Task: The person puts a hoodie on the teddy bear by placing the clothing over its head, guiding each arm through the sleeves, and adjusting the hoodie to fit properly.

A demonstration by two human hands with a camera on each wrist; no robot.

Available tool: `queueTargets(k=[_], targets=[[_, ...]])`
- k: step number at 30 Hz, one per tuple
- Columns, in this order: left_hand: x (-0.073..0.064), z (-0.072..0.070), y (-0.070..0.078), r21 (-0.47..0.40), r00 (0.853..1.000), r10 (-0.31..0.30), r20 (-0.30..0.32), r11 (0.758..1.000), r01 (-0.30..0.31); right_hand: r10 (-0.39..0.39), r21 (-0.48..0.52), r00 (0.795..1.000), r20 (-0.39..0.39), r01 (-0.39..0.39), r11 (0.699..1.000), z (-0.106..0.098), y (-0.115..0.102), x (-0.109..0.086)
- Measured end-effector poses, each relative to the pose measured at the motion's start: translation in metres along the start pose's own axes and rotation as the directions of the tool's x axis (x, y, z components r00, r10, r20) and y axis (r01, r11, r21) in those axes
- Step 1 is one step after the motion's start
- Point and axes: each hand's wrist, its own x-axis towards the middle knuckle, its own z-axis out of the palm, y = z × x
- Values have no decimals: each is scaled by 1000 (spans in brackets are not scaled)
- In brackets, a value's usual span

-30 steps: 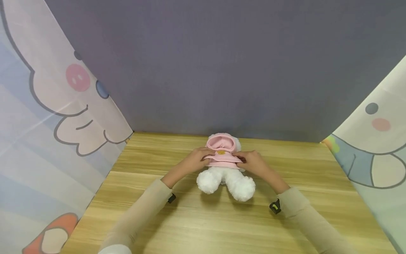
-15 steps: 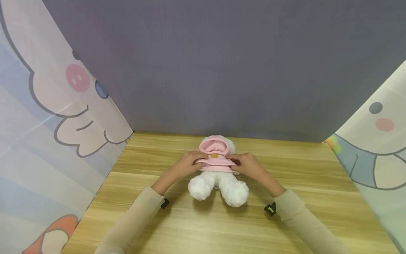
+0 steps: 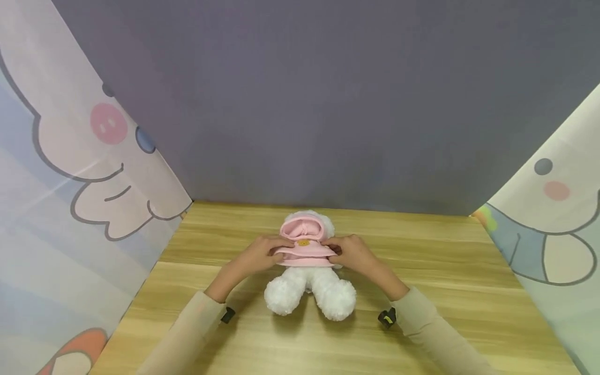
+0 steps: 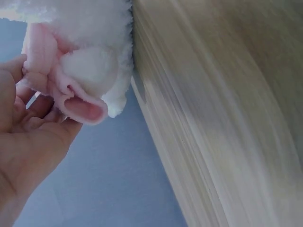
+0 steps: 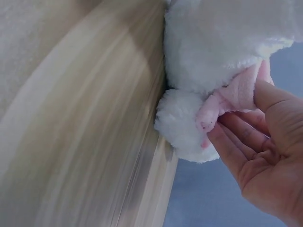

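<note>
A white fluffy plush toy (image 3: 334,298) lies on its back, legs toward me, on the wooden table. It is dressed in a small pink hoodie (image 3: 307,252) with a yellow patch; the open hood lies over its head. My left hand (image 3: 255,255) pinches the hoodie at its left side, thumb near the hem. Opposite it, my right hand (image 3: 354,253) pinches the right side. The left wrist view shows an open pink sleeve end (image 4: 85,109) beside my fingertips. In the right wrist view, pink cloth (image 5: 239,92) is between my thumb and fingers.
The wooden table (image 3: 422,312) reaches back to a grey wall (image 3: 328,104). Panels with cartoon prints stand along the left side (image 3: 61,208) and the right side (image 3: 553,229). A dark wrist device (image 3: 387,317) sits at my right cuff.
The plush toy has slid left and slightly toward me, with both hands moving along on the hoodie. The grip on both sides looks the same. The head view has also shifted a little.
</note>
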Motion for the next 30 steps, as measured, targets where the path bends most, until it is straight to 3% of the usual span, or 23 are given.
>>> queueTargets(k=[6, 15, 20, 25, 27, 30], targets=[[-1, -1, 1, 32, 1000, -10, 1, 999, 10, 46, 57, 999, 8, -46, 997, -1, 1, 1], [-10, -3, 3, 23, 999, -46, 3, 999, 46, -7, 35, 999, 33, 6, 999, 2, -6, -2], [2, -12, 6, 49, 999, 42, 4, 998, -43, -51, 7, 998, 24, 50, 999, -7, -8, 3], [14, -24, 11, 124, 987, 158, -32, 980, -153, -63, -3, 998, 30, 63, 998, -25, -13, 13], [19, -29, 14, 148, 984, 166, -69, 977, -155, -27, -24, 1000, -13, 27, 999, -37, -16, 16], [24, -38, 20, 156, 981, 125, -145, 982, -103, 25, -93, 994, -103, -34, 995, -55, -23, 21]])
